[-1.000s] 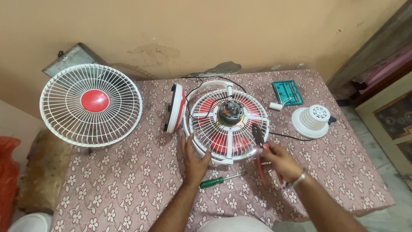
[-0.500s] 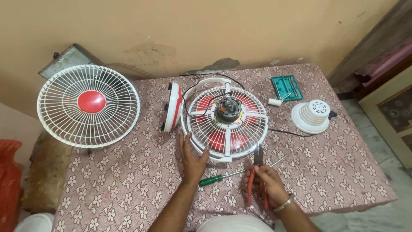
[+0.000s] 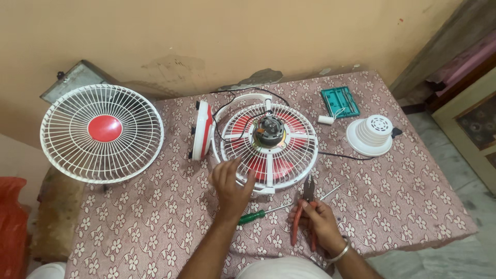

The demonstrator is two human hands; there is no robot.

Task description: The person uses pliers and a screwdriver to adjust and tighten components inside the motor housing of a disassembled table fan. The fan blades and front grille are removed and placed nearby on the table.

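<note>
A round white fan cage (image 3: 268, 147) with red blades and a bare motor (image 3: 269, 129) at its middle lies flat on the tabletop (image 3: 155, 206), which is covered with a floral cloth. The left hand (image 3: 231, 183) rests on the cage's near-left rim, fingers spread and loosely curled over the wires, not closed around anything. The right hand (image 3: 318, 219) is just below the cage's near edge, closed around the red handles of a pair of pliers (image 3: 305, 212), whose dark nose points up toward the rim and stops just short of it. Between the two hands, a green-handled screwdriver (image 3: 263, 214) lies on the cloth, its shaft running toward the pliers. A red and white part (image 3: 202, 129) stands on edge just left of the cage. Farther left, a second white grille (image 3: 102, 133) with a red centre stands upright at the tabletop's edge. To the right lie a white round cap (image 3: 370, 135), a green circuit board (image 3: 339, 102) and a black cable (image 3: 341, 155).
</note>
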